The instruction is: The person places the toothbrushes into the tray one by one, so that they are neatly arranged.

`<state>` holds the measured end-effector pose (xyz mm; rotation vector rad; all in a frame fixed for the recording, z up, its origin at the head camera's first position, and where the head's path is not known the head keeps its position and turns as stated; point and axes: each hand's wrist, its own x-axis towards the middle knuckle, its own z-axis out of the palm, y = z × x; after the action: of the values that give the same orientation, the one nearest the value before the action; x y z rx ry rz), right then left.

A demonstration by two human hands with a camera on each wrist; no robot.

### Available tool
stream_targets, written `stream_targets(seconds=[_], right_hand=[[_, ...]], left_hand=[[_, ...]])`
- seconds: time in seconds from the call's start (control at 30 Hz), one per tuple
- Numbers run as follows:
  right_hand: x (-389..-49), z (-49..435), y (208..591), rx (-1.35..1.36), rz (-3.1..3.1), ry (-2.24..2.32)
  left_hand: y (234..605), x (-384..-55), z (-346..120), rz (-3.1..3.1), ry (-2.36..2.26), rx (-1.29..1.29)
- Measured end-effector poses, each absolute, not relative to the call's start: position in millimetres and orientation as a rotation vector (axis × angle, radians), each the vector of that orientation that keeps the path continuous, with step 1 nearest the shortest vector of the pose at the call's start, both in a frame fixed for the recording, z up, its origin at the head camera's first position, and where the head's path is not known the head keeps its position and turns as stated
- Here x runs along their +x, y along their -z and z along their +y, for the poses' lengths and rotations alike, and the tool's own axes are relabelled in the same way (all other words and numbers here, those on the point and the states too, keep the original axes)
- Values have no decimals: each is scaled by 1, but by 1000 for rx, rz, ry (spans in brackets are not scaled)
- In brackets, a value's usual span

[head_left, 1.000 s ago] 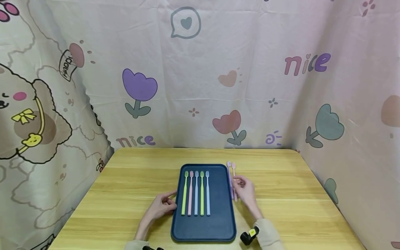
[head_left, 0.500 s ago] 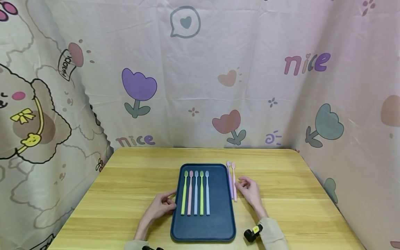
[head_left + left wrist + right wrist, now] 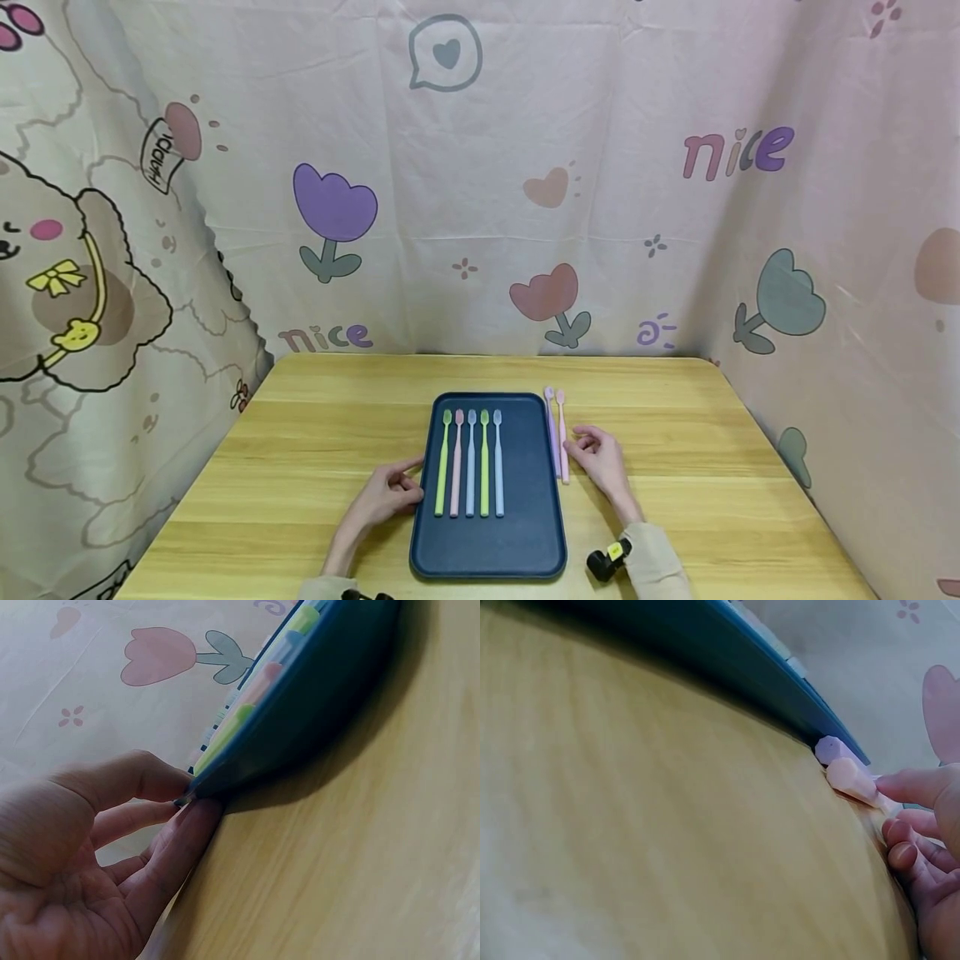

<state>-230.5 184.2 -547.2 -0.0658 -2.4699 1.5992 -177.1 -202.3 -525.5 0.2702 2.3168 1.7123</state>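
A dark blue tray [image 3: 525,533] lies on the table, bearing a row of several toothbrushes in green, pink and blue. My left hand [image 3: 388,493] holds the tray's left rim, with thumb and fingers at its edge in the left wrist view. Outside the right rim lie a purple toothbrush [image 3: 552,433] and a pink toothbrush [image 3: 562,442] side by side. My right hand [image 3: 602,462] is just right of them. In the right wrist view its thumb touches or nearly touches the pink handle [image 3: 851,780], while its other fingers stay loosely bent by the tabletop.
The wooden table [image 3: 712,483] spreads out on both sides of the tray. A printed curtain [image 3: 465,208] hangs behind the table and along its sides. A black wrist camera [image 3: 607,560] sits at the right sleeve.
My right hand has shifted slightly right and back from over the pink toothbrush, uncovering more of it, then paused. The left hand and the tray have hardly moved.
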Motion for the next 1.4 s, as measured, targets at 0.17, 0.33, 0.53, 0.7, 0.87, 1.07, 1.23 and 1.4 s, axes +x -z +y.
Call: stream_targets(seconds=[0.17,0.33,0.53,0.7,0.87,1.07,1.23,1.4], right_hand=[[-230,185,545,-70,-2478,-1604],[-230,184,543,-105,-2503,-1600],[-232,184,544,-130,-2540,-1584],[-233,184,543,-122,-2545,-1577],[-234,183,542,-136,-2560,-1537],[-235,182,542,-152,-2589,-1436],[-235,181,541,-173,-2596,-1367],[-235,179,540,-168,-2615,-1270]], left_hand=[[525,-177,-202,2314,-1708,260],[526,-178,-203,2322,-1703,269],[527,-179,-203,2331,-1694,270],[526,-178,-203,2310,-1707,270],[526,-178,-202,2292,-1720,266],[525,-178,-203,2293,-1716,259],[524,-178,-203,2292,-1718,259],[524,-177,-202,2288,-1718,260]])
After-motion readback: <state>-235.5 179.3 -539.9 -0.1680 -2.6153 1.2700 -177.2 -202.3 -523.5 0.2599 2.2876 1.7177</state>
